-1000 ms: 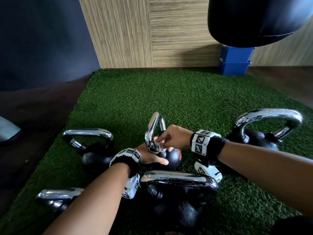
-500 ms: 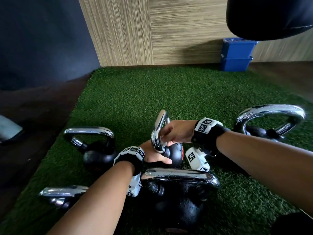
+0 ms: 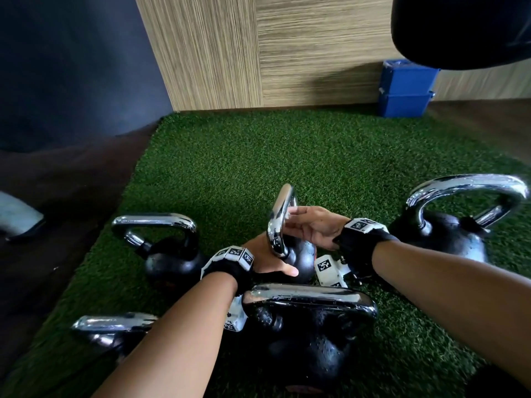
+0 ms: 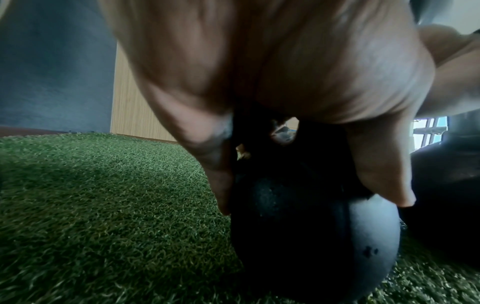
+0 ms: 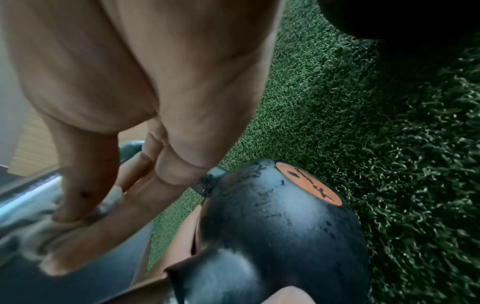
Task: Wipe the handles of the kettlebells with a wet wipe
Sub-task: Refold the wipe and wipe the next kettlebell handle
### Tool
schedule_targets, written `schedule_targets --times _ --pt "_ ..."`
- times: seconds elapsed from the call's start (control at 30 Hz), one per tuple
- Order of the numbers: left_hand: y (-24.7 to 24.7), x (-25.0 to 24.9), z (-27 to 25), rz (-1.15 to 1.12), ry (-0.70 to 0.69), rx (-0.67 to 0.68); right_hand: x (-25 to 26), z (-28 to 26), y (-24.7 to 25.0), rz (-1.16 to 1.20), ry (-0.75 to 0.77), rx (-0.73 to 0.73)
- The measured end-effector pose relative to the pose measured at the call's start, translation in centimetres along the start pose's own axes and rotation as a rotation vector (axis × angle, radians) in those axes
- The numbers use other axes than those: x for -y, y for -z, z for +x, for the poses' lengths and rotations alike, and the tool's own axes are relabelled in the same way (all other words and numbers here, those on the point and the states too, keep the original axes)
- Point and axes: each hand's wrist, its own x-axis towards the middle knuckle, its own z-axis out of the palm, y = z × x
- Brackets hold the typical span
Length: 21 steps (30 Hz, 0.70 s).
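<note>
Evidently the handle [image 3: 275, 235] stands upright; right grip [image 3: 311, 226] pinches the wet wipe [image 3: 290, 211] high on it; left grip [image 3: 265, 258] clasps the kettlebell [image 3: 301, 255] below.

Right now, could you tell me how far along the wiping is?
Droplets on the near handle and far-right handle suggest both are done. The right hand presses the wet wipe on the middle handle; the left hand steadies that kettlebell. Two left-side handles seemingly remain.

Green turf [image 3: 287, 156] spreads under the grip and runs beyond it to a wood-grain wall [image 3: 287, 53]. Left of the grip, dark brown floor [image 3: 57, 182] meets a dark blue wall [image 3: 71, 67]. Beyond and to the right, two stacked blue boxes [image 3: 405, 93] stand at the wall's foot, a black bag [image 3: 459, 24] hanging higher up.
</note>
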Motion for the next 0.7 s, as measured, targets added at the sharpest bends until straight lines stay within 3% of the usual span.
schedule_targets --times 0.2,0.37,0.5,0.6,0.7 --pt "0.1 -0.3 -0.2 -0.061 -0.007 -0.007 -0.7 0.0 0.5 0.066 0.051 -0.024" --pt "-0.1 -0.5 -0.3 -0.059 -0.002 -0.006 -0.3 1.1 0.3 0.099 0.211 -0.223" --pt "0.0 -0.6 -0.5 -0.036 0.034 0.015 -0.3 1.3 0.7 -0.171 0.304 -0.315" --pt "0.0 -1.0 -0.7 0.034 0.09 -0.001 0.2 1.6 0.7 -0.539 0.446 -0.503" --pt "0.0 -1.2 -0.9 0.083 0.134 -0.012 0.8 2.3 1.0 -0.658 0.501 -0.635"
